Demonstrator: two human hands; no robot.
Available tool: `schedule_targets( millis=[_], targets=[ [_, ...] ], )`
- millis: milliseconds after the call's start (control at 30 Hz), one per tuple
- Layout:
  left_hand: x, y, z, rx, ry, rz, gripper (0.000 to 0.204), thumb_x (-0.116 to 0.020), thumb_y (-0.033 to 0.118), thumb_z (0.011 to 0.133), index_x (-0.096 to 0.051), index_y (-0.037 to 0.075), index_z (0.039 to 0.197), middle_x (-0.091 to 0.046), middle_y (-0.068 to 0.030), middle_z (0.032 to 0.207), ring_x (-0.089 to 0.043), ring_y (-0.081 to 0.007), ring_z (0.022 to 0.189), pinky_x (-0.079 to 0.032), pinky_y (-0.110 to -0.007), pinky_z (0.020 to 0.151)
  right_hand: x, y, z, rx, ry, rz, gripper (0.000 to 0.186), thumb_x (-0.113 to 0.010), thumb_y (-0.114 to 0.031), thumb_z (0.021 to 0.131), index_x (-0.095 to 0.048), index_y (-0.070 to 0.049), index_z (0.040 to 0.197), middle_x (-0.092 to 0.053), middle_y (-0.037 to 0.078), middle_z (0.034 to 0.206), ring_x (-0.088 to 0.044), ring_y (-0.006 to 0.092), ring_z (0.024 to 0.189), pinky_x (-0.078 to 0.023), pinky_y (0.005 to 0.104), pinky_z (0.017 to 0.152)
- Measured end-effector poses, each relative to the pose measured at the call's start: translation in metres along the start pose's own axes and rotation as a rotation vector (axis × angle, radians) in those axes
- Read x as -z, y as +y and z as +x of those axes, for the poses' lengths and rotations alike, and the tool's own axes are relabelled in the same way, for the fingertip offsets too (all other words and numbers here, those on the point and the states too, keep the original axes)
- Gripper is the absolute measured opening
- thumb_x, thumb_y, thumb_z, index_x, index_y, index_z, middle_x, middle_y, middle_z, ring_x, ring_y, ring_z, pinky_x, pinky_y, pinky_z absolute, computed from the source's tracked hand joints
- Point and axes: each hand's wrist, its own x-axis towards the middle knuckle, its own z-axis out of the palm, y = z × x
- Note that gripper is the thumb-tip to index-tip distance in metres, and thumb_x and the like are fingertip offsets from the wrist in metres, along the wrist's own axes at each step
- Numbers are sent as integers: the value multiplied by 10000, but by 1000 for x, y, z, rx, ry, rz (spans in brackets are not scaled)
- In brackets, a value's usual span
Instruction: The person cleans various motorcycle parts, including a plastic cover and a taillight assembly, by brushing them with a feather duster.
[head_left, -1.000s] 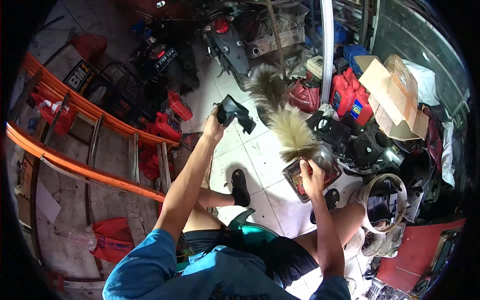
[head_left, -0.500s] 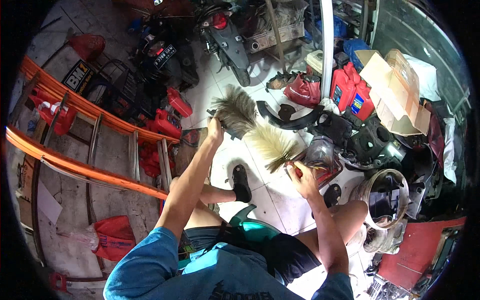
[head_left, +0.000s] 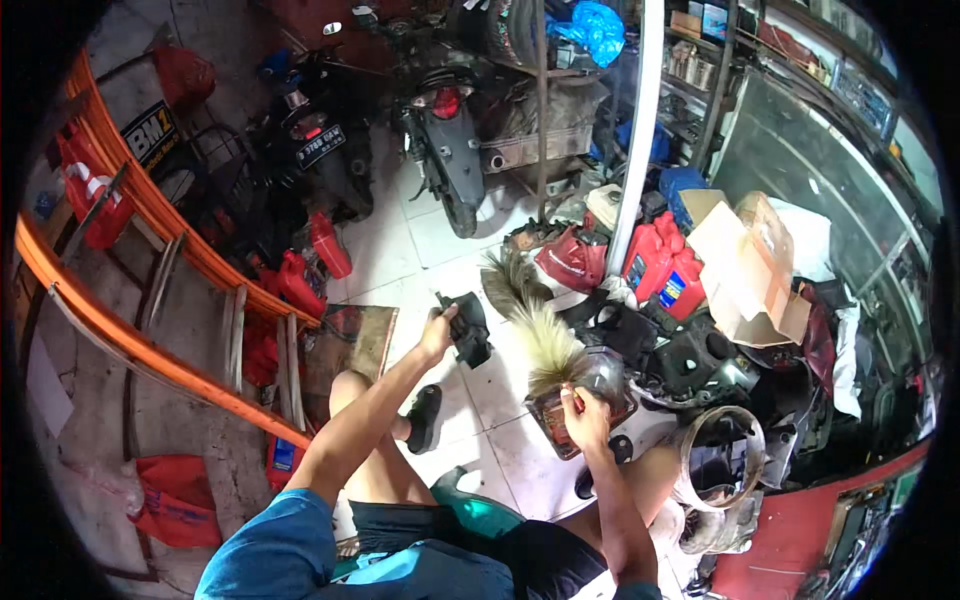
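Note:
My left hand [head_left: 436,337] grips a black moulded plastic part [head_left: 468,330] by its left edge, holding it above the tiled floor. In my right hand [head_left: 587,422] is the handle of a feather duster [head_left: 548,338], its pale plume pointing away from me and ending in a darker, grey-brown tip. The duster stands apart from the plastic part, to its right. Below my right hand, a shallow tray [head_left: 553,436] with small things in it is partly covered. A clear plastic piece [head_left: 606,372] lies beside the duster.
An orange ladder [head_left: 150,360] slants along my left. Two parked motorcycles [head_left: 447,150] stand ahead. Red jugs [head_left: 655,255], an opened cardboard box [head_left: 745,265], dark plastic parts [head_left: 690,350] and a wheel rim [head_left: 722,458] crowd the right. A green stool [head_left: 485,518] is under me.
The duster's dark tip, which overlapped the black plastic part, has swung clear of it to the right. The part stays in my left hand. My view has tipped upward.

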Motion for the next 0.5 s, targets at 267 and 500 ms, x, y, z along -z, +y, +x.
schedule_targets(
  millis=[267,500],
  targets=[
    [73,-100,13,205,-117,449,536,-578,275,899,-466,-13,1336,-593,-186,1227,-561,-278,1106,-457,-417,930,7,1,-67,67,-216,-218,305,-607,-349,934,-629,-65,825,-587,204,644,-589,413,576,-464,472,531],
    [97,-120,-42,154,-304,671,608,-574,335,916,-395,19,1403,-595,-192,1275,-562,-332,1156,-429,-406,973,-19,-19,-127,-171,-318,-339,243,-636,-327,933,-630,-94,998,-672,195,934,-625,285,819,-501,297,741]
  ],
)
